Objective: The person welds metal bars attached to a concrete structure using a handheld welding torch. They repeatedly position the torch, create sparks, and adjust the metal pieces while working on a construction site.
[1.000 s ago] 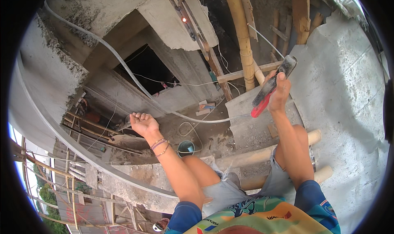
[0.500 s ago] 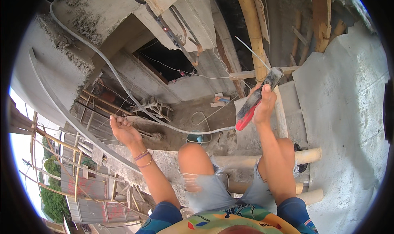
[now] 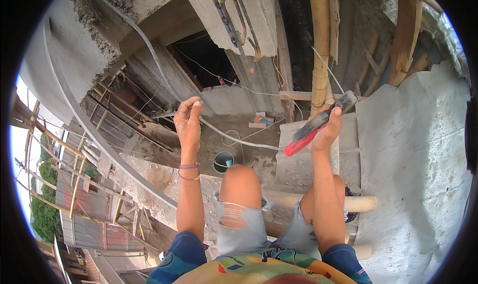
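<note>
Right of centre, the right hand (image 3: 326, 134) wraps its fingers round the holder (image 3: 317, 124), probably so the rod (image 3: 327, 68) points away; the left hand (image 3: 188, 128) has bent fingers, pinching I cannot tell

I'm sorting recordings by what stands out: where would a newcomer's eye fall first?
First on the red-and-black tool in the right hand, right of centre, with a thin rod jutting from its upper end. Then on the grey cable curving from the tool's red end past the left hand toward the upper left.
</note>
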`<state>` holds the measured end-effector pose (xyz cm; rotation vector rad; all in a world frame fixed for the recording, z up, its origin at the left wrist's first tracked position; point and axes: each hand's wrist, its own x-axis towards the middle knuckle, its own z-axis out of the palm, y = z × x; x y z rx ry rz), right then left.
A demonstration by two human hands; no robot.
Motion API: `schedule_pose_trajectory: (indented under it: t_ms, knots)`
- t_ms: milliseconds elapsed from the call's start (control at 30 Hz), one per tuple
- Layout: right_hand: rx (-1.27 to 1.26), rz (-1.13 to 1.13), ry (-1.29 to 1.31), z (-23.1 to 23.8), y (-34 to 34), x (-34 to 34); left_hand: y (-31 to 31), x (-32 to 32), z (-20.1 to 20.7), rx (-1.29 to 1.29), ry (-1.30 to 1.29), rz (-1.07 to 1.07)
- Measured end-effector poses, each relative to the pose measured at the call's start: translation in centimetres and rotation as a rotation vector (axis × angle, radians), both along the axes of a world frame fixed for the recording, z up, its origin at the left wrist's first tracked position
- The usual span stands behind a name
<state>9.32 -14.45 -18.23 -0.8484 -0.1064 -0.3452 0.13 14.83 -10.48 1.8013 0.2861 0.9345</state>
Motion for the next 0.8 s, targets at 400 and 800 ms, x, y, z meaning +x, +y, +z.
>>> schedule_pose_trajectory:
  t_ms: [400,800]
  knots:
    - [0.043,-0.025,0.012,0.4,-0.6,0.1,-2.3,15.4,6.3,-0.070,0.172,-0.664]
    - [0.049,-0.029,0.017,0.4,-1.5,0.0,-5.4,16.2,7.8,0.645,-0.105,-0.350]
